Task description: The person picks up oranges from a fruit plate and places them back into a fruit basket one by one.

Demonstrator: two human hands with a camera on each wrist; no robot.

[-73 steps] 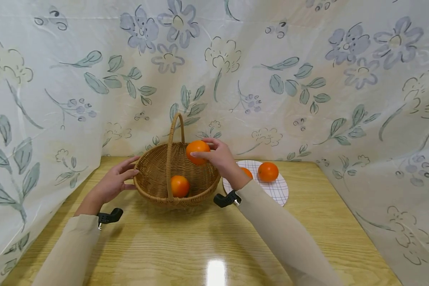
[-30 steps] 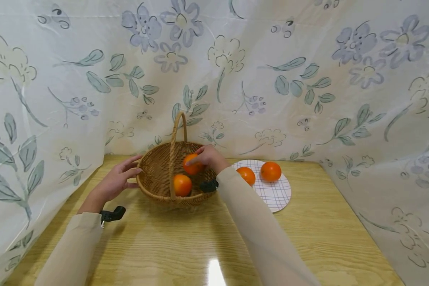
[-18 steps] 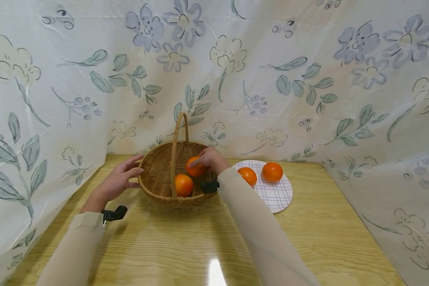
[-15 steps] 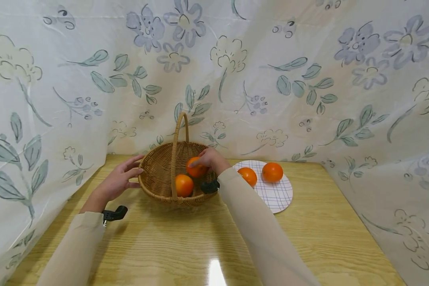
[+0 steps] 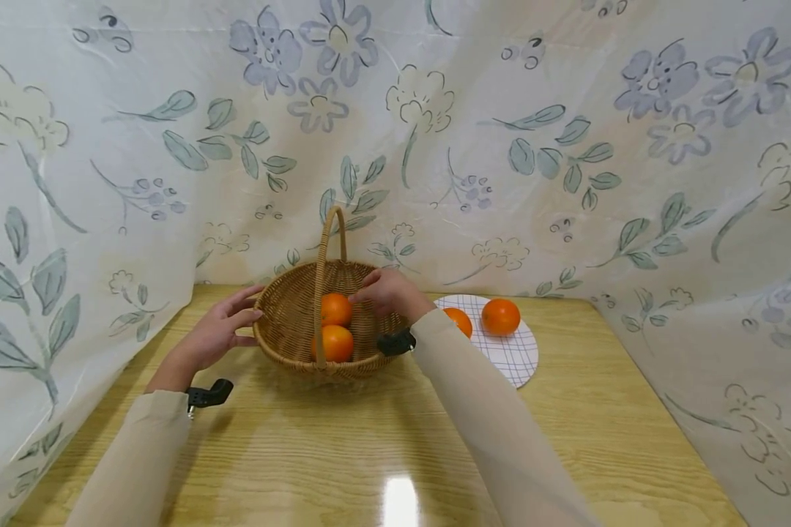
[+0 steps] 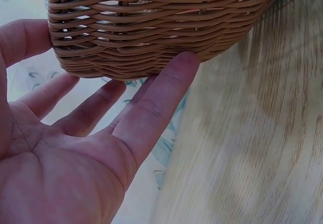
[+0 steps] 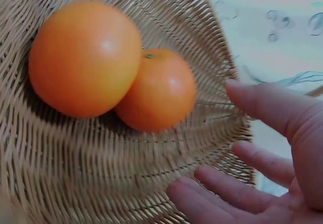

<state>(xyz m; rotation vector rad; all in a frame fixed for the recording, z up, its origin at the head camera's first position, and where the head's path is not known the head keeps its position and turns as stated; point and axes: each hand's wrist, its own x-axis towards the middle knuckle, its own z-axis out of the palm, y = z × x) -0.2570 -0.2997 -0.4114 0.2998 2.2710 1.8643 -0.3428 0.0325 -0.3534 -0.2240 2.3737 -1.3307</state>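
A wicker basket (image 5: 283,322) with a tall arched handle stands at the back left of the table. Inside it, one orange (image 5: 336,309) lies behind another orange (image 5: 338,345); the right wrist view shows the two side by side. My right hand (image 5: 390,294) hovers over the basket's right part, fingers spread and holding nothing, apart from both oranges. At the left, my left hand (image 5: 214,333) touches the basket's outer side. In the left wrist view its fairly straight fingers (image 6: 151,108) rest along the woven wall, close under the rim.
A round white plate (image 5: 517,355) with a blue grid pattern lies right of the basket. On it are two oranges, one (image 5: 500,317) in full view and one (image 5: 459,322) partly behind my right forearm. Floral cloth (image 5: 488,183) hangs behind and at both sides.
My right hand brought an orange down into the basket and let go of it. That orange now rests behind the first one, and the hand has drawn slightly right. The left hand stayed put.
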